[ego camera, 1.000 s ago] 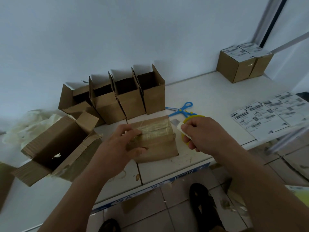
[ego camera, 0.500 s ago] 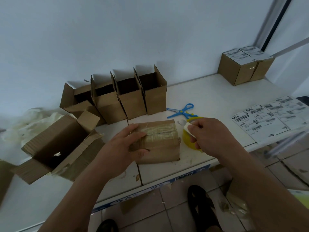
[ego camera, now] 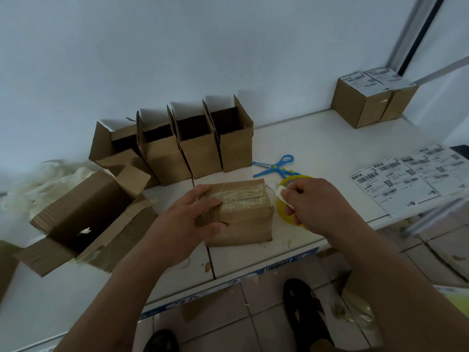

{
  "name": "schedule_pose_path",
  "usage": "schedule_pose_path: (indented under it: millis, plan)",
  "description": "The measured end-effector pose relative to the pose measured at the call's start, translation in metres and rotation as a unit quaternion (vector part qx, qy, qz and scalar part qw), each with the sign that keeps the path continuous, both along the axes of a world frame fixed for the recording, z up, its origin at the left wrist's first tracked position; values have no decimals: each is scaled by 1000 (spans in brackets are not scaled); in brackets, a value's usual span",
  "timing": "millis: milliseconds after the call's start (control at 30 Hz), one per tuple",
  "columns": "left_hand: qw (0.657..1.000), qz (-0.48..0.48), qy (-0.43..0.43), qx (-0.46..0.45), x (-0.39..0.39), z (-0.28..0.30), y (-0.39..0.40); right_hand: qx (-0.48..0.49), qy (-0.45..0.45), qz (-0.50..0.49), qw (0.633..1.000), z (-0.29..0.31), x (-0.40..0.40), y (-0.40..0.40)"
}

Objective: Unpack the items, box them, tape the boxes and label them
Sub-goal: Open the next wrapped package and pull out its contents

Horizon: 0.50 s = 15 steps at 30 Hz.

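- Head view: taped box [ego camera: 241, 214] sits near the front edge of the tabletop [ego camera: 330, 148], closed, yellowish tape band running left-right across its top; that is the long axis.
- Left hand [ego camera: 193, 219] grasps the box's left end, fingers curled over the top edge, thumb on the front face; pins it down.
- Yellow tape roll [ego camera: 288, 212] stands on edge just beside the box's right end, touching or nearly so, can't tell which.
- Right hand [ego camera: 314, 201] grips the roll, fingers wrapped round it; a white tape tab [ego camera: 281, 196] sticks out toward the box's top right corner.
- Key relation: roll lies right of the box, in line with the tape band, so the right hand is the nearer one for the next pull or cut; judged step is finishing the taping.
- Blue scissors [ego camera: 275, 166] lie just behind the roll, within the right hand's reach.
- Label sheets [ego camera: 406, 176] further right on the tabletop, well apart; labelling not yet done on this box.
- Four open boxes [ego camera: 193, 148] in a row behind; big open carton [ego camera: 83, 219] on the left.
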<state>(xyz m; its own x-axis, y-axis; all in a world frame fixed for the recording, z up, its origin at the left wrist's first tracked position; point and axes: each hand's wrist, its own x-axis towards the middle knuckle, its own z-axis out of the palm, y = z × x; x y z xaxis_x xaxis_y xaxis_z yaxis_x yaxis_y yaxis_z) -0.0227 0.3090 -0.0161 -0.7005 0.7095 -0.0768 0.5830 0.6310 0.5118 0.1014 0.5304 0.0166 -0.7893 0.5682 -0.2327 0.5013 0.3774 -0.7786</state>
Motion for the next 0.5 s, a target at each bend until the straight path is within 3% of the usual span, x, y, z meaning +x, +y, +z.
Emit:
schedule_pose_path:
  millis: [267,500]
  plan:
    - [1000,11,8,4,4,-5,3,50,-36,49,997,1,2,-1]
    - [1000,14,17,-8,7,0,6,26,-65,68,995,5,9,0]
